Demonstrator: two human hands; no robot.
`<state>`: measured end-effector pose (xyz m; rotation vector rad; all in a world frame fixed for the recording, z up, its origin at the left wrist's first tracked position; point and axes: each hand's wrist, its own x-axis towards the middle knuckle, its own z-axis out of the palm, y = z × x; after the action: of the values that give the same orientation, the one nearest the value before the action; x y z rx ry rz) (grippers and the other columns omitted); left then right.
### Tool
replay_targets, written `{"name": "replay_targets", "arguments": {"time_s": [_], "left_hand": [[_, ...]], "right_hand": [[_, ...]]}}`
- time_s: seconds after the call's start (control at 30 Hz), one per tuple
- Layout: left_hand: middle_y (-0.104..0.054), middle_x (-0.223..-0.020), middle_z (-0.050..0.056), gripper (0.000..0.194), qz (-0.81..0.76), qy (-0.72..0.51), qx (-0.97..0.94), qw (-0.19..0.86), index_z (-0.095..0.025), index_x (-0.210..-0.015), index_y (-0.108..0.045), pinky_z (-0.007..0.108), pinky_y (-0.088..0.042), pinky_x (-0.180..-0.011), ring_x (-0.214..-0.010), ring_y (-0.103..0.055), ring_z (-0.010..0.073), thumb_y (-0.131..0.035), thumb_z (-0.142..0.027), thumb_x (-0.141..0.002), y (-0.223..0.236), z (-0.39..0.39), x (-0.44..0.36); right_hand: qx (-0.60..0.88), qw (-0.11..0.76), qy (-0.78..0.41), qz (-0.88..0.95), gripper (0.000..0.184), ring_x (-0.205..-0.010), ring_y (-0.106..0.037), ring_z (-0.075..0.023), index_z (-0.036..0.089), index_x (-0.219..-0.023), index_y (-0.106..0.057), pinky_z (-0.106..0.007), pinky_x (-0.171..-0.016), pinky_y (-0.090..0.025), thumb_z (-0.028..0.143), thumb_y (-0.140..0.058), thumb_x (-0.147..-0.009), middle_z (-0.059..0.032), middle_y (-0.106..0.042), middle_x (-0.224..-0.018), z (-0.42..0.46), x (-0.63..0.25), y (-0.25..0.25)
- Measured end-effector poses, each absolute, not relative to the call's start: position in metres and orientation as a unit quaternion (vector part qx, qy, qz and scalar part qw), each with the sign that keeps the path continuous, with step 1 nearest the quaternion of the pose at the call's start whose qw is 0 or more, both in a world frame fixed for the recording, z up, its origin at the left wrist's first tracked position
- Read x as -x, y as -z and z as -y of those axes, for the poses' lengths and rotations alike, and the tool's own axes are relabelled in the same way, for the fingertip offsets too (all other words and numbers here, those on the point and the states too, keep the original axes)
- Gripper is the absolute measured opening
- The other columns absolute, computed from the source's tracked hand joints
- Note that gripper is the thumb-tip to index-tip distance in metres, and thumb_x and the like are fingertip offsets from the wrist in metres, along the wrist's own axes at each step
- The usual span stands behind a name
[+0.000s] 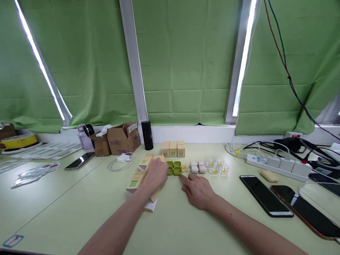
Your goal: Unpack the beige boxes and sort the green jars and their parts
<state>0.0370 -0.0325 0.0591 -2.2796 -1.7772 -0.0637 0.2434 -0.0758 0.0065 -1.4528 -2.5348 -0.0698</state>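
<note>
My left hand (156, 175) rests on flat tan cartons (136, 180) lying on the table, its fingers curled down over them beside a cluster of small green cases (174, 168). My right hand (198, 189) lies on the table with its index finger stretched toward the green cases and the small tan pieces (184, 168); it holds nothing. Three upright tan boxes (173, 149) stand behind. White and pink cases (198, 167) and clear cups with yellow bits (216, 165) sit to the right.
A black cylinder (147, 135), brown cardboard boxes (122, 138) and a white charger (123, 158) stand at the back left. Two phones (265, 195) lie at the right by a power strip (278, 162) with cables. Another phone (79, 160) lies at the left.
</note>
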Motion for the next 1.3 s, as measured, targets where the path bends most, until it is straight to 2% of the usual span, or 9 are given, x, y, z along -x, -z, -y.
{"name": "replay_targets", "arguments": {"time_s": [0.37,0.63,0.8,0.9,1.0,1.07,1.3], "left_hand": [[-0.074,-0.089,0.021,0.023,0.613,0.020,0.779,0.130,-0.011,-0.085,-0.077,0.039,-0.047,-0.084,-0.097,-0.069,0.0312,-0.055,-0.012,-0.088,-0.0589,0.0328,-0.0376],[-0.074,-0.086,0.022,0.023,0.611,0.027,0.781,0.122,-0.010,-0.084,-0.077,0.041,-0.047,-0.082,-0.093,-0.069,0.0330,-0.055,-0.016,-0.090,-0.0609,0.0340,-0.0382],[-0.074,-0.084,0.020,0.022,0.606,0.031,0.786,0.123,-0.011,-0.082,-0.076,0.040,-0.045,-0.081,-0.091,-0.070,0.0314,-0.055,-0.012,-0.087,-0.0618,0.0347,-0.0375],[-0.074,-0.082,0.017,0.021,0.607,0.036,0.784,0.125,-0.014,-0.079,-0.076,0.038,-0.045,-0.079,-0.090,-0.069,0.0297,-0.056,-0.009,-0.084,-0.0635,0.0353,-0.0352],[-0.074,-0.084,0.017,0.022,0.612,0.046,0.778,0.130,-0.015,-0.079,-0.076,0.038,-0.044,-0.080,-0.093,-0.068,0.0294,-0.055,-0.008,-0.083,-0.0663,0.0359,-0.0321],[-0.074,-0.087,0.017,0.023,0.614,0.051,0.776,0.133,-0.015,-0.080,-0.076,0.038,-0.043,-0.081,-0.094,-0.068,0.0294,-0.054,-0.007,-0.083,-0.0678,0.0363,-0.0306],[-0.074,-0.087,0.018,0.022,0.615,0.044,0.777,0.131,-0.014,-0.079,-0.075,0.039,-0.043,-0.083,-0.097,-0.067,0.0310,-0.055,-0.005,-0.081,-0.0664,0.0373,-0.0332]], "right_hand": [[0.490,0.093,0.027,0.866,0.047,-0.093,-0.068,-0.0259,0.026,-0.149,-0.045,-0.035,-0.073,-0.041,0.038,-0.035,-0.105,-0.0125,-0.066,-0.116,0.0745,-0.2416,-0.0085],[0.488,0.084,0.030,0.868,0.047,-0.092,-0.068,-0.0268,0.026,-0.149,-0.046,-0.036,-0.073,-0.042,0.038,-0.034,-0.105,-0.0129,-0.065,-0.115,0.0748,-0.2403,-0.0104],[0.486,0.082,0.028,0.869,0.048,-0.092,-0.068,-0.0275,0.026,-0.150,-0.045,-0.036,-0.074,-0.043,0.039,-0.034,-0.105,-0.0130,-0.065,-0.116,0.0750,-0.2408,-0.0109],[0.493,0.105,0.016,0.864,0.047,-0.095,-0.068,-0.0273,0.024,-0.146,-0.048,-0.036,-0.076,-0.044,0.038,-0.037,-0.103,-0.0120,-0.067,-0.115,0.0750,-0.2420,-0.0086],[0.509,0.130,-0.002,0.851,0.053,-0.103,-0.067,-0.0276,0.018,-0.152,-0.041,-0.037,-0.081,-0.045,0.036,-0.040,-0.102,-0.0145,-0.068,-0.122,0.0748,-0.2430,-0.0058],[0.516,0.128,-0.008,0.847,0.057,-0.107,-0.066,-0.0281,0.014,-0.155,-0.036,-0.037,-0.084,-0.045,0.036,-0.040,-0.102,-0.0171,-0.067,-0.127,0.0743,-0.2431,-0.0049],[0.501,0.105,0.010,0.859,0.055,-0.107,-0.066,-0.0300,0.014,-0.153,-0.041,-0.039,-0.083,-0.046,0.036,-0.036,-0.103,-0.0170,-0.067,-0.123,0.0718,-0.2417,-0.0048]]}}
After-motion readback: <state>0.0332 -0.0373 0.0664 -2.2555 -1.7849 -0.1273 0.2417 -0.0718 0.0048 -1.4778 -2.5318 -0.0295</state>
